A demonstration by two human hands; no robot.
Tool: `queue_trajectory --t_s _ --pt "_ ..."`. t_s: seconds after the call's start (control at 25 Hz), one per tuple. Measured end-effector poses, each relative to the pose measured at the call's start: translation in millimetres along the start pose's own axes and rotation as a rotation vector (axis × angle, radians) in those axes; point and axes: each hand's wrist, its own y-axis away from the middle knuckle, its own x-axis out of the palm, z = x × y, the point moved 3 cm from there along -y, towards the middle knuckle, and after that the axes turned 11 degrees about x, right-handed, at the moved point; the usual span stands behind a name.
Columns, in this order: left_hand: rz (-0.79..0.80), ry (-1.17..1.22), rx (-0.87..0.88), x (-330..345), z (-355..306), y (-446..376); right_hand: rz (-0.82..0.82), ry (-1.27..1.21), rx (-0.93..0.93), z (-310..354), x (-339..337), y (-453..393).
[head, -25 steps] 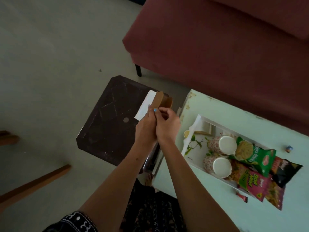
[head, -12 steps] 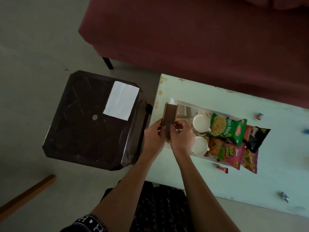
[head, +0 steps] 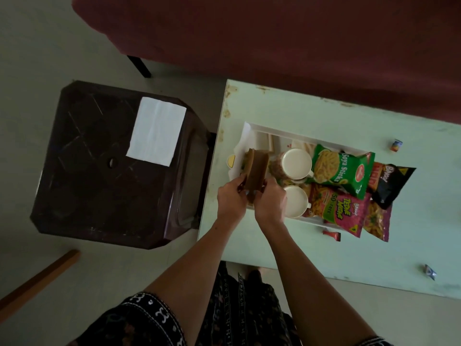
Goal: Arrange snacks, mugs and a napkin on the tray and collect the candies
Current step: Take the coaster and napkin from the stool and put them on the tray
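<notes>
My left hand (head: 230,198) and my right hand (head: 270,199) both grip a small brown cardboard box (head: 255,171), held on edge over the left end of the white tray (head: 259,129). The tray sits on the pale green table (head: 287,106). In it stand two white mugs (head: 298,162) (head: 295,201). A green Soya Sticks packet (head: 341,169) and a pink Tedhe Medhe packet (head: 336,208) lie beside them, and a black Bingo packet (head: 391,182) lies at the tray's right end. A white napkin (head: 157,131) lies flat on the dark stool (head: 99,171). Wrapped candies (head: 395,145) (head: 331,234) (head: 429,271) lie loose on the table.
A dark red sofa (head: 274,38) runs along the far side of the table. The stool stands against the table's left edge. A wooden bar (head: 40,280) lies on the floor at lower left. My patterned clothing (head: 224,318) fills the bottom of the view.
Both hands carried the brown box from above the stool rightward to the tray's left end. The napkin stayed on the stool, now fully uncovered.
</notes>
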Motion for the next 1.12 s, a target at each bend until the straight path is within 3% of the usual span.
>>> queue_trajectory --t_s 0.48,0.6,0.76,1.0,1.12 --pt "0.030 -0.006 -0.059 10 15 -4 0.076 0.071 0.129 -5 11 -11" --pt "0.007 0.063 -0.067 0 12 -5 0.007 0.131 0.107 2 1 -2" --pt "-0.203 -0.030 -0.114 -56 16 -13 -0.086 0.004 -0.001 36 -8 13" --pt "-0.591 -0.106 -0.110 -180 31 -36 0.258 -0.219 -0.114 127 32 34" --pt "-0.598 -0.225 -0.199 -213 43 -55 0.271 -0.247 -0.106 161 54 38"
